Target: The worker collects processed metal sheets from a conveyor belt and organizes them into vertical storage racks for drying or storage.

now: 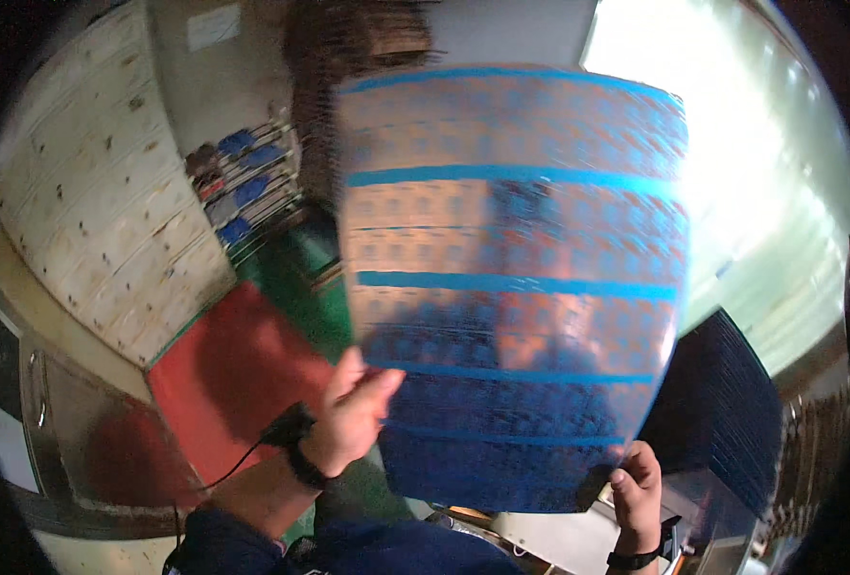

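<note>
A large, thin, shiny sheet (516,287) stands upright before me, patterned with rows of small repeated shapes and crossed by bright blue bands. Its surface reflects light and dark patches, so its exact kind does not show. My left hand (353,412) is closed on the sheet's lower left edge, the thumb lying over its front face. At the lower right corner my right hand (639,489) pinches the sheet, thumb in front. The fingers behind the sheet are hidden. Dark bands circle both wrists.
Behind the sheet on the right is a dark ribbed panel (717,412), beside a bright window (760,192). A white surface (559,537) lies below. Pale lockers (89,192), a rack with blue items (247,182) and a red mat (238,369) on green floor are at left.
</note>
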